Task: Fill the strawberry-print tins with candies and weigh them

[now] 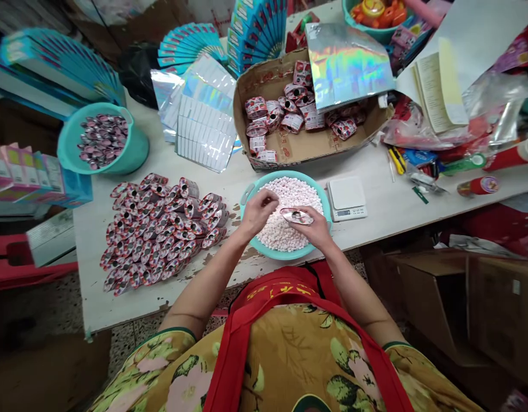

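A turquoise basin [257,186] full of small white and pale pink pellets [285,240] sits on the table in front of me. Over its right half, my right hand [314,230] grips a small oval printed container [297,216], its dark opening facing up. My left hand [259,213] hovers above the pellets at the basin's left side. Its fingers are curled together, and whether anything is between them cannot be made out. Many similar containers [161,232] stand packed in rows to the left of the basin.
A cardboard box [298,151] behind the basin holds more containers. A white digital scale [347,197] stands to the right. At the left is a turquoise bucket [137,146] of small shiny pieces. Silver sheets [206,114], a yellow cutter [397,160] and plastic bags lie around.
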Available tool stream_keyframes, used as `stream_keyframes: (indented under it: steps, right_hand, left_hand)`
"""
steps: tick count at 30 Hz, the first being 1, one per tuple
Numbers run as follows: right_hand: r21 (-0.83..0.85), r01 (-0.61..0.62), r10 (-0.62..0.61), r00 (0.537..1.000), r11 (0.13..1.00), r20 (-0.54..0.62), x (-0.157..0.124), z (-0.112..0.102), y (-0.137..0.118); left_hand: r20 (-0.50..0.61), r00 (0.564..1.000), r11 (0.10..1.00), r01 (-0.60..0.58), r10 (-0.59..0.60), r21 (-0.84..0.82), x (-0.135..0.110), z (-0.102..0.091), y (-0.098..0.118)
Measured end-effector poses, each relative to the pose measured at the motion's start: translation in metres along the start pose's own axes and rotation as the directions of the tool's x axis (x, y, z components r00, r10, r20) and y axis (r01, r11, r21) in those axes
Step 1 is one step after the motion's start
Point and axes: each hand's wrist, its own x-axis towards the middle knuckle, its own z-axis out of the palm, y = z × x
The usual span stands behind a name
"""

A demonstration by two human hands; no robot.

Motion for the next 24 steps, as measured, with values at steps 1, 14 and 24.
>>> stream_keyframes:
  steps: [1, 14, 24]
  right_hand:
    - [-0.005, 0.010, -0.011, 0.997, 1.000, -0.075, 0.001, -0.016, 0.001]
    - [-0.251, -0.259, 0.115, 0.873, 0.933, -0.474, 0.062, -0.164, 0.116]
    - [-0.088, -0.460, 0.235, 0.598, 0.884, -0.766, -0.062, -0.182, 0.151]
  left_hand:
    - [-0.056, 0.998, 0.999, 0.013, -0.011, 0.038, -0.002, 0.002, -0.010]
    - [-0.001, 0.964, 0.841, -0.231, 0.266, 0.488, -0.014, 0.053, -0.068]
    - [-0.152, 0.950, 0.866, -0.173, 0.272, 0.469, -0.009, 0.034, -0.080]
